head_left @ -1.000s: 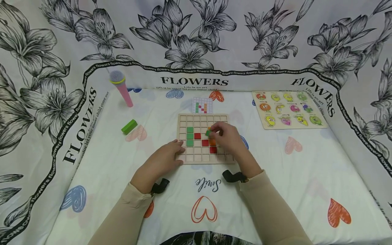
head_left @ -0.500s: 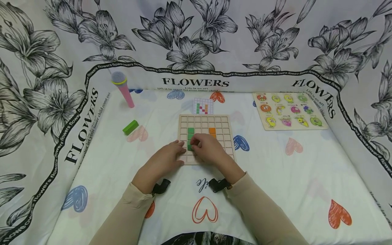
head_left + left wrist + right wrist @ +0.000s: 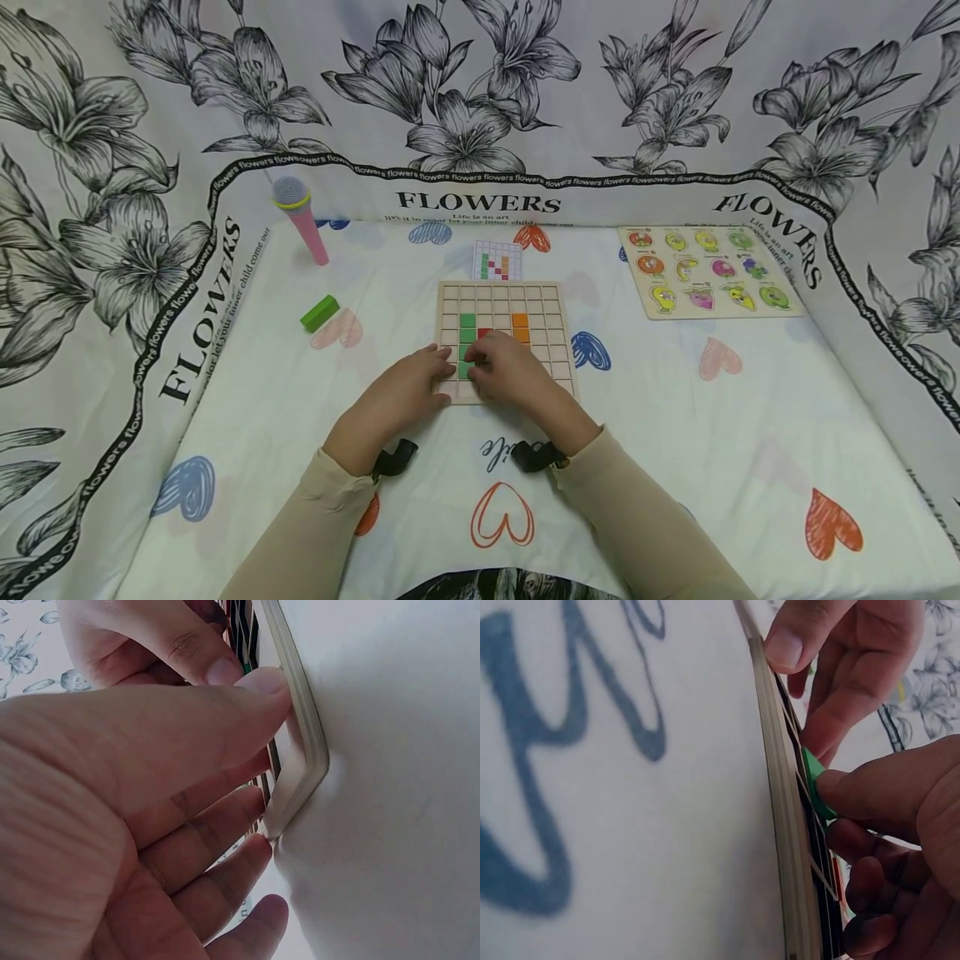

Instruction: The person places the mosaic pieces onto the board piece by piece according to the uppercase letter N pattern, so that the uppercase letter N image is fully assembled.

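Note:
A wooden grid board (image 3: pixel 555 354) lies flat on the cloth before me. My left hand (image 3: pixel 401 383) rests at its left side, fingers extended along the edge and thumb by the near corner. With my right hand (image 3: pixel 513 371) I pinch a small green block (image 3: pixel 815 776); it stands slightly tilted over the board in the right wrist view. In the head view that block is at the lower end of a column of green blocks (image 3: pixel 468 320). Orange blocks (image 3: pixel 521 321) stand further right. A red block (image 3: pixel 483 332) peeks out behind my right fingers, which hide the cells beneath.
Behind the board lies a pattern card (image 3: pixel 497 260) with coloured squares. A green bar (image 3: pixel 320 313) and a pink toy microphone (image 3: pixel 306 221) are on the left. A fruit picture board (image 3: pixel 708 271) lies at the back right. Patterned cloth (image 3: pixel 480 83) surrounds the area.
My right hand has moved left and nearer with the green block, from beside the orange blocks to the green column. Over the last half second it shifts only slightly. My left hand stays put.

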`<state>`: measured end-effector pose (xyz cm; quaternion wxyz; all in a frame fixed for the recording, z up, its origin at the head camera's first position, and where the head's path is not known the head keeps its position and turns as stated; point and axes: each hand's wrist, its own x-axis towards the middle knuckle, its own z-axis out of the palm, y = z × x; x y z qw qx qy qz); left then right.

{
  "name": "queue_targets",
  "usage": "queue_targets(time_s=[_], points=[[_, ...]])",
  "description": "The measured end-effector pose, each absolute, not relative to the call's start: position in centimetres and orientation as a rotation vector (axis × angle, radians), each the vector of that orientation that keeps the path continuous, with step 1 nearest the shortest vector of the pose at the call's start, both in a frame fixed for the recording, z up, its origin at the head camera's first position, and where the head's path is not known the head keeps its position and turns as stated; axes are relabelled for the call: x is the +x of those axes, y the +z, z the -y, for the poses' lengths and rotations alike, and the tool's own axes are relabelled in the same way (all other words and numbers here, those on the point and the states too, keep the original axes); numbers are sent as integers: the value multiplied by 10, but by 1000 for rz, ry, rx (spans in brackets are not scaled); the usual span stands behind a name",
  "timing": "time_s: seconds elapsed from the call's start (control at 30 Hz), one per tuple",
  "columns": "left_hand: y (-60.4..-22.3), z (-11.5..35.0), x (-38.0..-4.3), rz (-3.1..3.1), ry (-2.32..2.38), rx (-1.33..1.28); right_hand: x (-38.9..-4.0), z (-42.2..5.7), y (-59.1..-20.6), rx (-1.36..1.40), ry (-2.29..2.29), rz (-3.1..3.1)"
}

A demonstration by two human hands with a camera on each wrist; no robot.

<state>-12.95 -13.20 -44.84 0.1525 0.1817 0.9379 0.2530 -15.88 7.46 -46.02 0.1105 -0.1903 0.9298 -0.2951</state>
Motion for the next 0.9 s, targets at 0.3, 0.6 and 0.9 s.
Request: queue_targets(time_s=[0.3, 0.6, 0.9], points=[[-446, 131, -129, -2691, 723, 524, -154, -76, -460, -559, -828, -2773], [-447, 131, -131, -2680, 723, 527, -153, -74, -461, -569, -758, -2820], [-446, 134, -127, -2779, 766, 491, -154, -88, -450, -600, -924, -2786]])
